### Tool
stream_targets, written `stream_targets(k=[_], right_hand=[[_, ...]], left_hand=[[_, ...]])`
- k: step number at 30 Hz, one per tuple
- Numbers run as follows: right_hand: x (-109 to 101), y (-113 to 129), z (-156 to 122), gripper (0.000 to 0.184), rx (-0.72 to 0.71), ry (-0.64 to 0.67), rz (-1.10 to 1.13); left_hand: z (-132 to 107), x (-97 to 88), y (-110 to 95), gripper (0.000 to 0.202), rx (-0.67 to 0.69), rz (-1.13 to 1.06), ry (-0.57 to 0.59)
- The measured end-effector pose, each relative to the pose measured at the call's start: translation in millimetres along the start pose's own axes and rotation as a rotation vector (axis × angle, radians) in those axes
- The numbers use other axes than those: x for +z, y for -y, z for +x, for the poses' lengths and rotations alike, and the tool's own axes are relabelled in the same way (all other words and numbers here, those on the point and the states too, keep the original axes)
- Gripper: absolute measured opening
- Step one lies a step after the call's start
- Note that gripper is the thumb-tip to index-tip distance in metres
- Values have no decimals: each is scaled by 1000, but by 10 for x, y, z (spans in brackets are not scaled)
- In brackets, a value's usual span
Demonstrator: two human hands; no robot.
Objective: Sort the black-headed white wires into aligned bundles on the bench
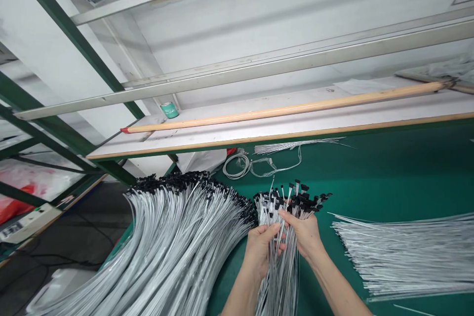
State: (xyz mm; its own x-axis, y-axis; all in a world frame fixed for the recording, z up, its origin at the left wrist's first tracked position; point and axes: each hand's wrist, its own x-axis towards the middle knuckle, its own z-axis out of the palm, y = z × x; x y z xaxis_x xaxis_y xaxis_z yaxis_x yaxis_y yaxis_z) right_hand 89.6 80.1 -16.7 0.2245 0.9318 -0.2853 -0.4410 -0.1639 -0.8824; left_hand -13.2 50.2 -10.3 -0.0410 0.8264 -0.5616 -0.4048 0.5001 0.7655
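A bundle of thin grey cables (279, 276) with small black connectors (305, 201) at the upper ends stands between my two hands. My left hand (261, 247) is closed round the bundle's left side, thumb across the front. On the right side, just below the connectors, my right hand (303, 232) grips the same cables with its thumb pointing left. Some of the fingers are hidden behind the strands. Just left of my hands lies a much larger heap of grey cables (177, 247), its black-tipped ends fanned out at the top.
Another spread of grey cables (411, 252) lies on the green tabletop (370, 177) at right. Behind are a coiled white cable (237, 165) and loose thin strands (292, 147). Over the table's back runs a shelf (229, 138) with a wooden pole (296, 107) and green tin (169, 110).
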Motion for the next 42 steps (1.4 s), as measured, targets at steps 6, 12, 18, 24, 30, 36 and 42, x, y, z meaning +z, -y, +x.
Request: stream_targets(k=[6, 12, 18, 24, 30, 36, 42], right_hand=[[-88, -29, 24, 29, 63, 69, 56], [-144, -12, 41, 32, 66, 238, 55], [45, 24, -22, 32, 60, 139, 29], [76, -20, -36, 31, 91, 114, 97], [31, -34, 11, 38, 31, 80, 102], [-18, -17, 6, 26, 41, 82, 51], [-104, 3, 28, 29, 81, 182, 37]], left_hand=[[-24, -12, -50, 30, -16, -43, -34], [-30, -54, -73, 32, 11, -35, -25], [18, 1, 22, 38, 45, 3, 12], [23, 1, 23, 36, 38, -34, 4], [8, 6, 12, 37, 35, -67, 3], [-22, 9, -20, 35, 25, -79, -38], [-36, -11, -49, 35, 40, -38, -78]])
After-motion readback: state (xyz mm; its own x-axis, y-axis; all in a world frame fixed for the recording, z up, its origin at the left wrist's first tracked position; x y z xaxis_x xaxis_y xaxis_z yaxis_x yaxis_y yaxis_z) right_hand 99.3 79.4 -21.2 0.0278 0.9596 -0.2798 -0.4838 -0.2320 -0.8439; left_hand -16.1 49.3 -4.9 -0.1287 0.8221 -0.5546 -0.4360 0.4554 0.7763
